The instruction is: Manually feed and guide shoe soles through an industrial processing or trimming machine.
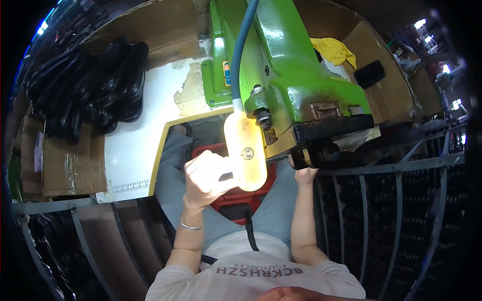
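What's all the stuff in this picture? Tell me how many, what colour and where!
Machine: one, green, top centre
Oblong lamp: one, pale yellow, centre
Hose: one, blue-grey, above the lamp
Tabletop: one, white, left
Glossy pieces: many, black, upper left
Cardboard: several pieces, brown, both sides
Cloth: one, yellow, upper right
Flat object: one, black, upper right
Racks: two, grey, lower left and right
Bracelet: one, silver, left wrist
Shirt: one, whitish, bottom
Trousers: one pair, blue-grey, centre
Left hand: one, glare-white, beside the lamp
Right hand: one, pale, below the machine, partly hidden
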